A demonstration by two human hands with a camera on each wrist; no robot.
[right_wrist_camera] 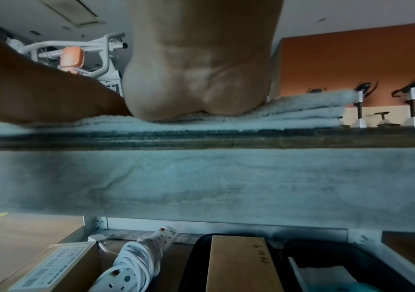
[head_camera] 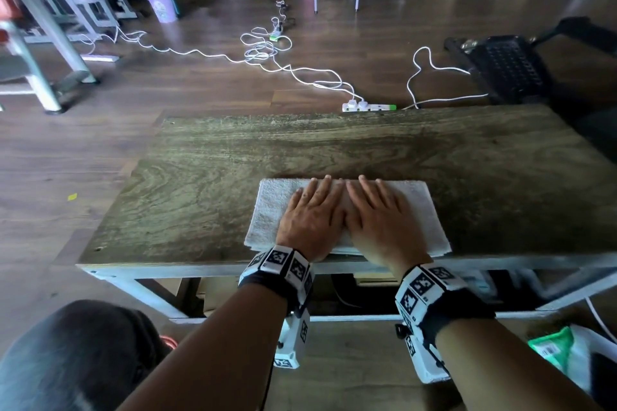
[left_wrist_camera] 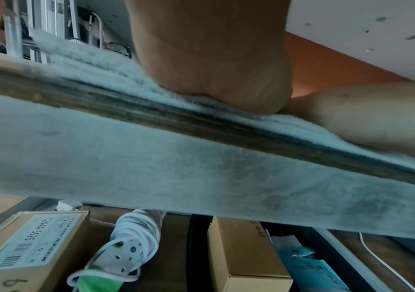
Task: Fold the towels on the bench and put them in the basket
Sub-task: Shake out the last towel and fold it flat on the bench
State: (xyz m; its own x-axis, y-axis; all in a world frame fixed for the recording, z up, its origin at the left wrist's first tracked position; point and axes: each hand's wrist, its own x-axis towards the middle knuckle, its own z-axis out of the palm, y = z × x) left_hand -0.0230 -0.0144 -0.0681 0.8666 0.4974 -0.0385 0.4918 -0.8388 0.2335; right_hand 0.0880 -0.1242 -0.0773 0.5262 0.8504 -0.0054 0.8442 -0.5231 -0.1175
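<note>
Dark wood-plank flooring (head_camera: 207, 90) spreads across the room, crossed by loose white cables (head_camera: 257, 53) running to a white power strip (head_camera: 369, 106) just behind the bench. Nearest stands the long wooden bench with a weathered grain top and pale metal frame (head_camera: 233, 157). To its far right on the floor sits a black perforated plastic basket (head_camera: 507, 67), well apart from the towel. On the bench's near edge lies a folded white terry towel (head_camera: 273, 210), a flat rectangle several layers thick, as the right wrist view shows. Both hands rest on its middle, side by side and touching: the left hand (head_camera: 312, 213) and the right hand (head_camera: 377, 215) lie palm-down with fingers straight and slightly spread, pressing the cloth flat and gripping nothing. Under the bench are brown cardboard boxes (right_wrist_camera: 241, 264) and a coiled white extension lead (left_wrist_camera: 131, 243).
</note>
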